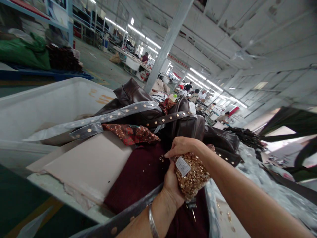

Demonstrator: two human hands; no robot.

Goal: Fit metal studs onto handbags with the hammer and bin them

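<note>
A clear plastic bag of small gold metal fittings (194, 178), with a white printed label (182, 166), rests in my left hand (172, 185), whose fingers close round its lower side. Over its top edge bends my right hand (184, 145), fingertips pinched at the upper left corner. A few tiny gold pieces (161, 158) show beside those fingertips. Beneath both hands lies dark maroon fabric (138, 175), with a small metal clasp (192, 206) just under the bag. More loose gold pieces (229, 216) are scattered on the pale surface at lower right.
Brown leather bags (132, 96) and studded straps (123, 111) pile up ahead, near a patterned red cloth (131, 134). A pale board (91, 162) lies left, beside a white plastic bin (44, 105). Clear plastic wrap (269, 185) covers the right side. A grey pillar (168, 46) and several people stand beyond.
</note>
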